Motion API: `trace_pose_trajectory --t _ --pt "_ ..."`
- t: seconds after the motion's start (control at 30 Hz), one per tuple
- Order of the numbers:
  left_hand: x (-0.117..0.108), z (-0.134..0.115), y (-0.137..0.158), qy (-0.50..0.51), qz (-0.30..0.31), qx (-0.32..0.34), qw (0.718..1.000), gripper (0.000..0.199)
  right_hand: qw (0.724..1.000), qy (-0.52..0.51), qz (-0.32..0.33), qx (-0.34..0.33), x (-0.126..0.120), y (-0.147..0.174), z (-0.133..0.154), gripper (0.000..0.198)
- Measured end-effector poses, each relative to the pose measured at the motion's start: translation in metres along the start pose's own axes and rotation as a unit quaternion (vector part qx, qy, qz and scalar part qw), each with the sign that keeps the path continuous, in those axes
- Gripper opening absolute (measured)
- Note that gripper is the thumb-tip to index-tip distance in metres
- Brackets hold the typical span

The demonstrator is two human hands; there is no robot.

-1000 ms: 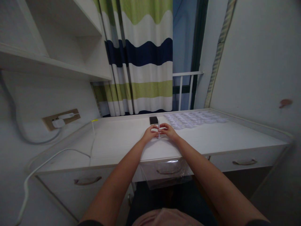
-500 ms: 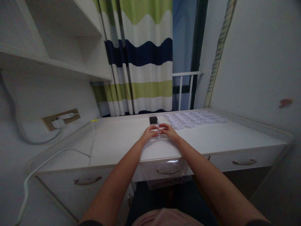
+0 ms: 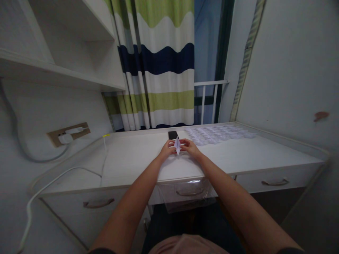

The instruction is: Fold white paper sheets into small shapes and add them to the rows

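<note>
A small folded white paper piece stands upright between my hands above the desk, its middle spread into a pointed diamond shape. My left hand grips its left side with bent fingers. On the opposite side, my right hand holds it with the fingertips. Just behind the paper lies a black phone-like rectangle, partly covered by the fingers. Rows of several similar folded white paper pieces lie on the desk beyond my right hand.
The white desk has a raised back edge and drawers with metal handles. A clear plastic bag hangs at the front edge. A white cable crosses the left side. Shelves overhang at upper left.
The folded paper was thin and edge-on; now its sides have spread apart into a diamond. Both hands stay in nearly the same place, still holding it.
</note>
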State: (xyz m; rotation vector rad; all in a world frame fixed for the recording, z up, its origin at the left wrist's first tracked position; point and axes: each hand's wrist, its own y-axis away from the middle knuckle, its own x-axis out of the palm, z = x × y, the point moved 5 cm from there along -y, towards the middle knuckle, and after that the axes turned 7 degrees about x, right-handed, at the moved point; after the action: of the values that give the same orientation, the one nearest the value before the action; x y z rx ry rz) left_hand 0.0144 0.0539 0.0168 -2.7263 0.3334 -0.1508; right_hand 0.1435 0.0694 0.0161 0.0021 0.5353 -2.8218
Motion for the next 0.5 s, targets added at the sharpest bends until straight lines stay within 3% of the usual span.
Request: trace_pose_trajectory --t 0.17,0.33,0.5 --pt "0.001 0.002 -0.002 -0.092 -0.02 0.04 0.995 0.03 0.989 0.139 -0.048 -0.024 0.0 0.001 -0.003 0.019" --pt "0.004 0.002 -0.003 -0.138 -0.016 0.078 0.987 0.022 0.948 0.303 -0.093 -0.044 0.003 0.005 0.005 0.014" --pt "0.008 -0.003 -0.003 -0.168 -0.039 0.098 0.98 0.021 0.927 0.353 -0.121 -0.042 0.005 0.006 0.01 0.011"
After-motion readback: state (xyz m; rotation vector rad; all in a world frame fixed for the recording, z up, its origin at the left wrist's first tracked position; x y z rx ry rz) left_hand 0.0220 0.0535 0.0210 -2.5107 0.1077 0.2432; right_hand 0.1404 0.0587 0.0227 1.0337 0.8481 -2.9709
